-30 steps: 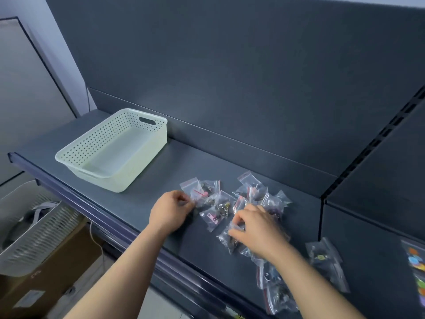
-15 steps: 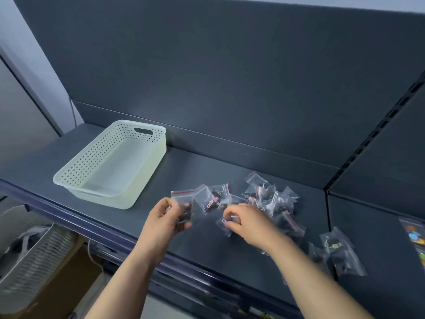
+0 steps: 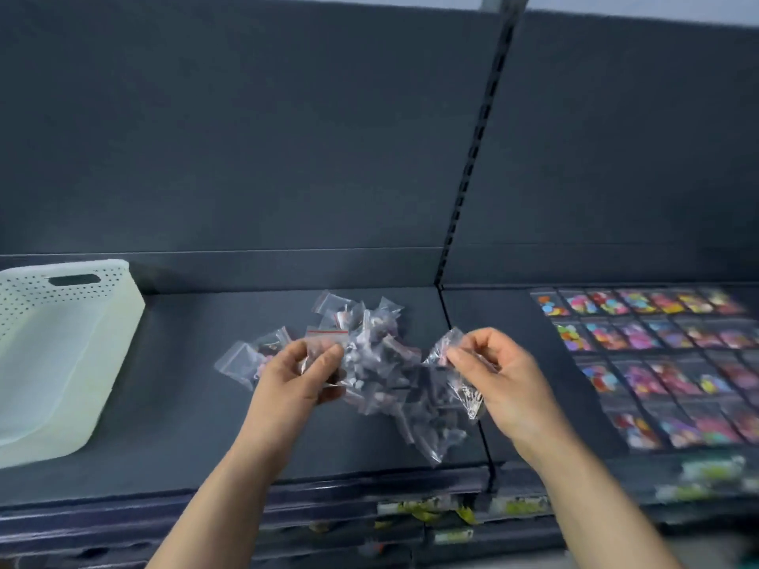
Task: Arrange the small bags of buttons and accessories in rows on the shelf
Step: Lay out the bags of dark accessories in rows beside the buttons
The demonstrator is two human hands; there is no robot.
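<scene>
Left hand (image 3: pixel 300 375): my fingers (image 3: pixel 328 354) pinch red-strip bag (image 3: pixel 326 338), pile (image 3: pixel 382 363) left edge.
Right hand (image 3: pixel 501 375): fingers pinch clear bag (image 3: pixel 445 347), pile right.
Open shelf (image 3: pixel 185 404): left of pile.

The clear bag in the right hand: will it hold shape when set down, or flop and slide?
Probably floppy: the clear bag pinched by the right hand droops and crinkles below the grip. Likely light, since a fingertip pinch carries it. Its glossy film may slide on the smooth shelf.
</scene>
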